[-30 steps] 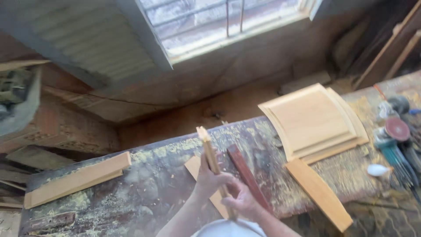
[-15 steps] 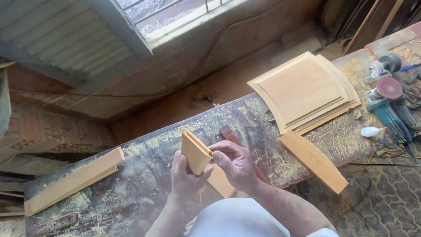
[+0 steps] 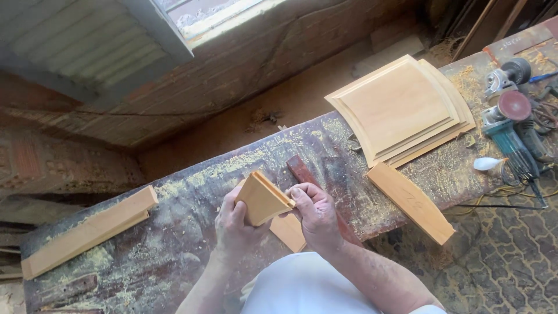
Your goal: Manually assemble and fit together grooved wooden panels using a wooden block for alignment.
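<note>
Both my hands hold a small light wooden piece with a moulded edge, tilted above the worn workbench. My left hand grips its lower left side. My right hand pinches its right end with thumb and fingers. Under the hands lie another pale wooden piece and a dark reddish strip on the bench.
A stack of raised wooden panels sits at the bench's right, with a curved wooden piece below it. A long wooden moulding lies at the left. Power tools and cables crowd the far right. Sawdust covers the bench.
The wooden piece was held upright on edge; now it is tilted flatter and lower, closer to my body, with both hands gripping it. The view has shifted down.
</note>
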